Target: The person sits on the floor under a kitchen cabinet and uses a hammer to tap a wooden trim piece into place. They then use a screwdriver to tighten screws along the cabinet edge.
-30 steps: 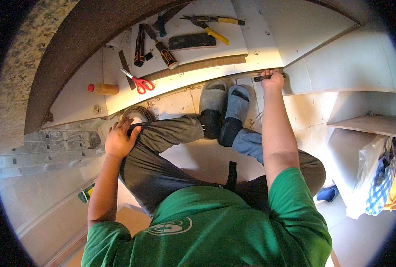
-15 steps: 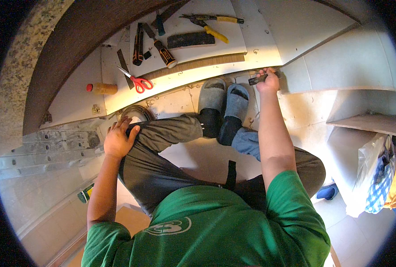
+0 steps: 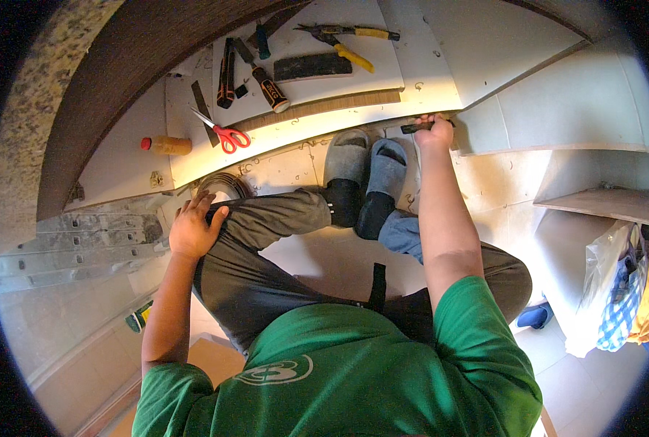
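Up at the front edge of the pale cabinet bottom (image 3: 324, 120), my right hand (image 3: 435, 132) is closed around a small black hand tool (image 3: 412, 129). The tool's dark end sticks out to the left of my fingers; its exact kind is hard to make out. My left hand (image 3: 195, 224) lies with fingers spread on my left knee, holding nothing. A roll of thin brown strip (image 3: 226, 183) sits on the floor just beyond that knee. Red-handled scissors (image 3: 231, 138) lie open on the cabinet bottom, and a dark flat metal strip (image 3: 201, 102) is beside them.
Inside the cabinet are yellow-handled snips (image 3: 350, 54), a black block (image 3: 313, 67), a chisel (image 3: 268, 89), a black-and-orange cutter (image 3: 226, 76), a brown strip (image 3: 339, 103) and a red-capped bottle (image 3: 168, 146). Thin curled shavings dot the floor. Plastic bags (image 3: 608, 291) hang at right.
My right hand has shifted slightly left along the cabinet edge with the black tool in it. The left hand stays on the knee.
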Motion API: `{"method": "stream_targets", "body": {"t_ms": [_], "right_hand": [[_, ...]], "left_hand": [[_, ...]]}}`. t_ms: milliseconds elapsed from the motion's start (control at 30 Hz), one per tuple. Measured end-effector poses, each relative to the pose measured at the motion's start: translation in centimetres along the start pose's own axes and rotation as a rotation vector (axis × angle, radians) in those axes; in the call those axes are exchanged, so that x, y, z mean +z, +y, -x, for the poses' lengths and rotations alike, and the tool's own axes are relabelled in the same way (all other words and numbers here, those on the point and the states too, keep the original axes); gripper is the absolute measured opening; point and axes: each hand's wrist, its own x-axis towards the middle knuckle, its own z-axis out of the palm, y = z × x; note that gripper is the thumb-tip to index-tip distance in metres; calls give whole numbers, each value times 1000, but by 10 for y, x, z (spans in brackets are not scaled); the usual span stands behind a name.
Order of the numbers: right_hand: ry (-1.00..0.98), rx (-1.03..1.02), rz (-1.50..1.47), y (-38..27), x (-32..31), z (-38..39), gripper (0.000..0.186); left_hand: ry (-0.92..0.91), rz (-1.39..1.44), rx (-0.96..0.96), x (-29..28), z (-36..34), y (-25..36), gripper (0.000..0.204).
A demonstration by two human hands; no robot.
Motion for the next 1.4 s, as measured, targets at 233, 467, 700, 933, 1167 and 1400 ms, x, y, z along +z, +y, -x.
{"method": "stream_targets", "body": {"t_ms": [233,467,700,933,1167,1400], "right_hand": [[91,122,188,24,-25,11,17],[21,63,286,11,-31,13,6],[-130,61,107,16,-18,16,4],[-98,18,247,23,-19,18,2],[-136,-43,112,-8,-21,29,12],[-115,41,88,-4,-8,43,16]], "left_hand": [[-3,-21,-15,-2,2,2,55],[-24,9,-25,-6,2,5,55],[-33,6,-38,-5,2,3,56],[-38,6,-38,-8,2,6,56],[-41,12,-46,-12,3,9,55],[-15,35,-27,-8,2,5,55]]}}
